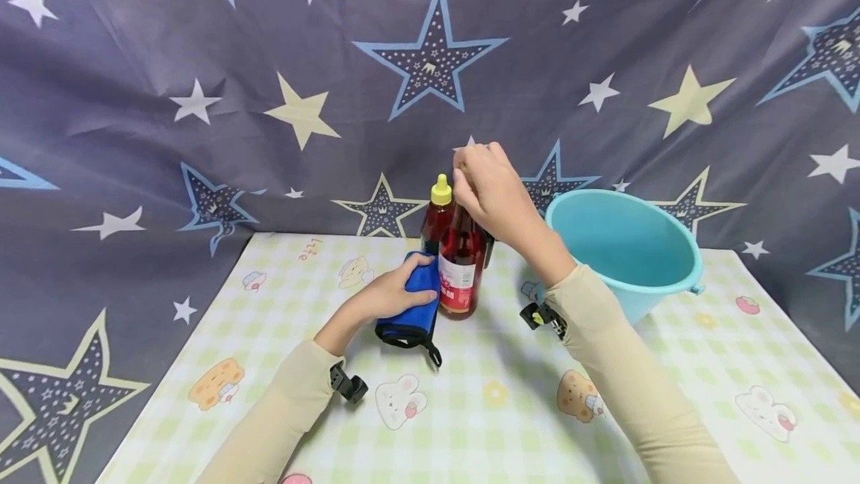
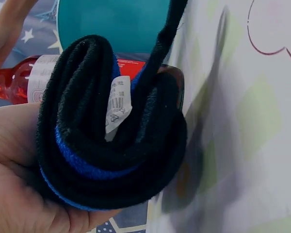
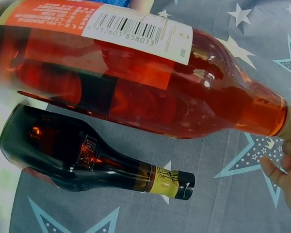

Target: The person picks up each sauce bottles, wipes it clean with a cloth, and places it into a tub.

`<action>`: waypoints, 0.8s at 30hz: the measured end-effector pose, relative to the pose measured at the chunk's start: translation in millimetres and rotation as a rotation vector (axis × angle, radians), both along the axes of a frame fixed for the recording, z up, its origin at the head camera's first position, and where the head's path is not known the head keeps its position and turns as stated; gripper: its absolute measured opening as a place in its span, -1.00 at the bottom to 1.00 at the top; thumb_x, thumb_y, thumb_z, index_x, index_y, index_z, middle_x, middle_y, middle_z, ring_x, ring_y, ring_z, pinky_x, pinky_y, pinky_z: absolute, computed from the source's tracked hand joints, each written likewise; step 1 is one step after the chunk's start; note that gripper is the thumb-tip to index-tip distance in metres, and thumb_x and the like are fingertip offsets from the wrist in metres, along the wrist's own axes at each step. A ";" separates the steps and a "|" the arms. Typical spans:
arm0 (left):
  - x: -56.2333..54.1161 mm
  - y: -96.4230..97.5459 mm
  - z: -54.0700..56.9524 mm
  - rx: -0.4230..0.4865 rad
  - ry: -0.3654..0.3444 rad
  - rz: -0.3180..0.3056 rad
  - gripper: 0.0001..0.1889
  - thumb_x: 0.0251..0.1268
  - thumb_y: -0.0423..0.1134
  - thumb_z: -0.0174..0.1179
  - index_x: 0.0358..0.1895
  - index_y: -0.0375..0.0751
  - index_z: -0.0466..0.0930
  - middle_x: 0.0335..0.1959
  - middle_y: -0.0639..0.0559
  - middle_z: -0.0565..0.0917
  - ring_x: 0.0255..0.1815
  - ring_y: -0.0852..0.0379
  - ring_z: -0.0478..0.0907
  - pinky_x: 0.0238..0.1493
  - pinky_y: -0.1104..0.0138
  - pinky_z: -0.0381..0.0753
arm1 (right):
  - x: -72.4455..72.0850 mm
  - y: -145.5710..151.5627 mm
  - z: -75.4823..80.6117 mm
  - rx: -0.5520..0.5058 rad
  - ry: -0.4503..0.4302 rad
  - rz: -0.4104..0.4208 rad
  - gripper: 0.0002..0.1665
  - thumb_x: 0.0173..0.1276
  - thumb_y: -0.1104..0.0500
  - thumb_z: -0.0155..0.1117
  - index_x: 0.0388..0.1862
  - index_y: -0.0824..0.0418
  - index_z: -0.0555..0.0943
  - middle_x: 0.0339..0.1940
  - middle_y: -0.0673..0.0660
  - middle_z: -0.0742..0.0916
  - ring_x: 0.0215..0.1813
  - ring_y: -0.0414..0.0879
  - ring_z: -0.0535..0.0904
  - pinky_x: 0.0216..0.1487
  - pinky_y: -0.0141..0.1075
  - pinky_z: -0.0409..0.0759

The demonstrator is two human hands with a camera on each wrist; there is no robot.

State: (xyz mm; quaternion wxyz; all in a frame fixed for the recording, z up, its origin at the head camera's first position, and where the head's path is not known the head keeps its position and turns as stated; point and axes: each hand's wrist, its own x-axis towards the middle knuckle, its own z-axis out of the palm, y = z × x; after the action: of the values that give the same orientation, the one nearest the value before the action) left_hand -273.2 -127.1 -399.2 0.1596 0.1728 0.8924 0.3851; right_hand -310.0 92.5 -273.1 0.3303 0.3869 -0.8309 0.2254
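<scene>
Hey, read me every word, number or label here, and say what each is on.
"6 932603 858013": barcode on the red bottle.
"002", apparently: same bottle's label.
"Life": tablecloth.
Too small or blurred to read: that bottle's other lettering; tag on the blue cloth; neck label on the dark bottle.

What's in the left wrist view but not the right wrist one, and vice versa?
Left wrist only: the left hand, the white tag inside the rolled blue cloth, and the teal bucket behind.

Right wrist only: the dark bottle with its yellow neck band, plus the barcode on the label of the red bottle.

Both: the red bottle, the starred backdrop, the tablecloth, and some blue cloth, just a sliver at right wrist.
</scene>
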 end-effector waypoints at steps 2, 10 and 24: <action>1.8 -0.2 -2.2 0.000 -0.015 0.006 -0.35 0.47 -0.02 0.21 0.53 0.07 0.19 0.43 -0.34 0.43 0.22 -0.23 0.54 0.25 -0.09 0.51 | 0.3 -0.7 -0.3 0.009 -0.005 0.000 -0.81 0.57 0.16 -0.08 -0.17 0.23 0.46 -0.40 0.10 0.50 -0.22 0.02 0.34 -0.01 -0.12 0.28; -2.5 -3.1 -5.7 0.008 -0.066 -0.007 -0.34 0.45 -0.05 0.24 0.52 -0.02 0.23 0.45 -0.37 0.39 0.22 -0.23 0.52 0.24 -0.09 0.51 | -1.2 -0.1 3.7 0.016 0.048 0.016 -0.81 0.56 0.19 -0.08 -0.20 0.23 0.47 -0.45 0.08 0.48 -0.29 -0.01 0.32 -0.02 -0.15 0.28; 0.4 -31.2 38.0 0.038 0.082 0.076 -0.30 0.41 0.02 0.27 0.57 0.17 0.24 0.47 -0.30 0.38 0.27 -0.33 0.49 0.19 -0.14 0.54 | 3.8 0.9 5.6 0.015 0.061 -0.003 -0.85 0.46 0.21 -0.05 -0.30 0.21 0.46 -0.55 0.06 0.41 -0.37 -0.01 0.23 -0.20 -0.21 0.21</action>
State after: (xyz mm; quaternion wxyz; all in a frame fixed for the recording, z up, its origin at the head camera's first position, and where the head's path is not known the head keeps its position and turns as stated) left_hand -272.8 -158.2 -361.2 0.1050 0.1571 0.8967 0.4003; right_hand -306.2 93.3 -267.5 0.3529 0.3948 -0.8227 0.2069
